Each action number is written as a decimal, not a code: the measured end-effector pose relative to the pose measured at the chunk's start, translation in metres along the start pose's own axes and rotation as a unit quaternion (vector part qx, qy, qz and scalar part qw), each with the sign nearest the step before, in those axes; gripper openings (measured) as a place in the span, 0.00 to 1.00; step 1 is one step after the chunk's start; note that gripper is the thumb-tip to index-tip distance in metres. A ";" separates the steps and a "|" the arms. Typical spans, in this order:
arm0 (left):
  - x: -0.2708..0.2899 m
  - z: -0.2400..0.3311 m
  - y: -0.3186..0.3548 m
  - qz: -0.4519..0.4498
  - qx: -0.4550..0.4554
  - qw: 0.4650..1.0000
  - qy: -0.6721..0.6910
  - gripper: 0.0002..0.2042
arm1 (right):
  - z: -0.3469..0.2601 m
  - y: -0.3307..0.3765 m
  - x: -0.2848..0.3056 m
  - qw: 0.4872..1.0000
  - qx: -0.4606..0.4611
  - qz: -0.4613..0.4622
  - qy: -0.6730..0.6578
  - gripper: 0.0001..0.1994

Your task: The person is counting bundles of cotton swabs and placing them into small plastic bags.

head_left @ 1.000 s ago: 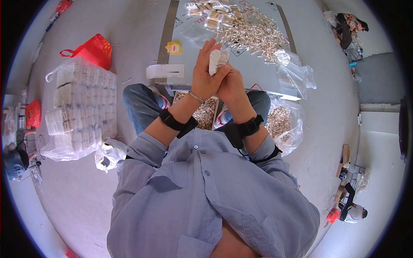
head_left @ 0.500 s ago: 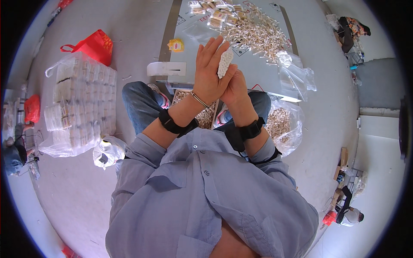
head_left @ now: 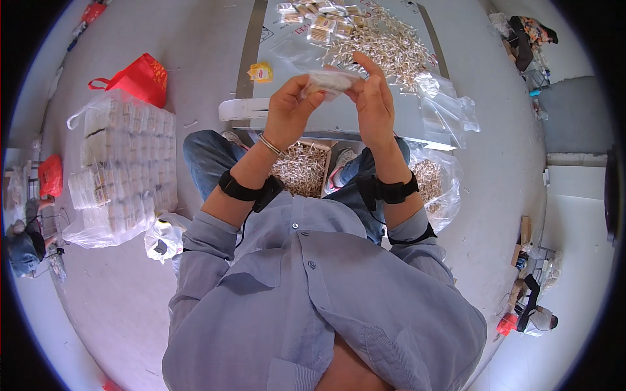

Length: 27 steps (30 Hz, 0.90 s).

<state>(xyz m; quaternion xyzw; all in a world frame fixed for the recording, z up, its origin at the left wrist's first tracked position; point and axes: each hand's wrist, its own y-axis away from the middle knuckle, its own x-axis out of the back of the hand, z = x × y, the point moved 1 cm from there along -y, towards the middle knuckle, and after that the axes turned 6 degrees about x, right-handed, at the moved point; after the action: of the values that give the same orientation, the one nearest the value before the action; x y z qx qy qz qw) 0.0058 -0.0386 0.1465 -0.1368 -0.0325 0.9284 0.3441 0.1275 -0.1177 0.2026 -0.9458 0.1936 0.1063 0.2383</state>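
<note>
A pale grey floor (head_left: 124, 293) spreads round a grey tabletop (head_left: 332, 118), its edges bowed by the wide lens. At left, a red tote bag (head_left: 145, 81) stands behind a large clear bag (head_left: 130, 173) packed with stacked small packs; a white plastic bag (head_left: 167, 238) rests just beside it. On the tabletop's near left side lie a white strip (head_left: 242, 109) and a yellow packet (head_left: 261, 72). The left hand (head_left: 287, 111) has its grip pinched on a whitish film-wrapped bundle (head_left: 331, 81), raised above the tabletop. Below, between the knees, a box of cotton swabs (head_left: 300, 168) shows. Small wrapped packs (head_left: 321, 27) lie at the far side. The right hand (head_left: 374, 111) touches the bundle's right end, one finger lifted; whether its grip is closed, I cannot tell. Beyond spreads a loose swab heap (head_left: 388, 47), then a swab-filled bag (head_left: 451, 195) on the floor and crumpled clear plastic (head_left: 447, 107) over the tabletop's right edge.
</note>
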 end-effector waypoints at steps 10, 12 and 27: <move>0.004 0.025 -0.002 -0.030 -0.113 0.993 -0.020 0.20 | 0.012 0.005 0.005 0.972 0.125 -0.080 0.184 0.13; 0.004 0.033 -0.002 -0.011 -0.154 0.986 -0.064 0.21 | 0.010 0.005 0.005 0.963 0.144 -0.086 0.212 0.14; 0.003 0.043 0.000 -0.052 -0.207 0.957 -0.195 0.18 | 0.013 0.013 0.008 0.974 0.131 -0.040 0.180 0.16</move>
<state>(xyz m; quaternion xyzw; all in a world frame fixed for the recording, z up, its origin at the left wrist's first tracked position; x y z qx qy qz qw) -0.0078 -0.0351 0.1871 -0.0190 -0.2974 0.8907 0.3431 0.1276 -0.1242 0.1837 -0.9170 0.2072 -0.1012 0.3254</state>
